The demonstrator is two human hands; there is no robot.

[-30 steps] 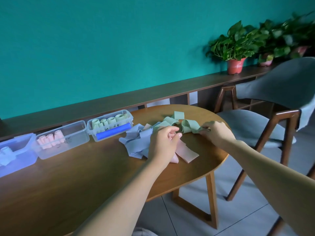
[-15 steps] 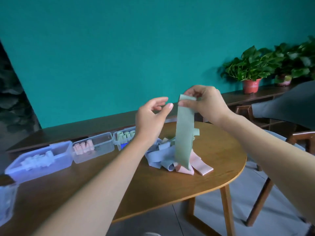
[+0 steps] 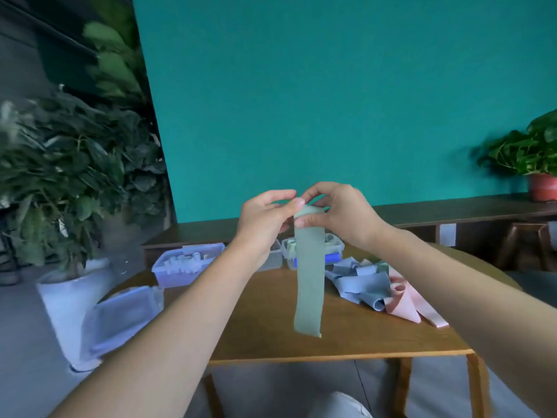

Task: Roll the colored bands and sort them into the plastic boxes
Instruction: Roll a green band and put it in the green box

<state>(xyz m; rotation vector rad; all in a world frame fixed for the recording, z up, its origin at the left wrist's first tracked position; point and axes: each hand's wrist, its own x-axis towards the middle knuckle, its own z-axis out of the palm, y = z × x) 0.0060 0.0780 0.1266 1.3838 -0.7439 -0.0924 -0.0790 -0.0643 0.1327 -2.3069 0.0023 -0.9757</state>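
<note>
Above the wooden table (image 3: 265,333), the left hand (image 3: 265,218) pinches the top end of the green band (image 3: 309,282) between thumb and fingertips, and the right hand (image 3: 334,215) closes its thumb and curled fingers on the same end just beside it. The band hangs from both grips with its long axis vertical, its free end pointing down, clear of the tabletop. Behind it stand 3 plastic boxes (image 3: 187,263), and right of it lies a pile of blue and pink bands (image 3: 379,291).

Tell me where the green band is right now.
In the head view, centre: the green band hangs above the table, its top end pinched between left hand and right hand.
</note>
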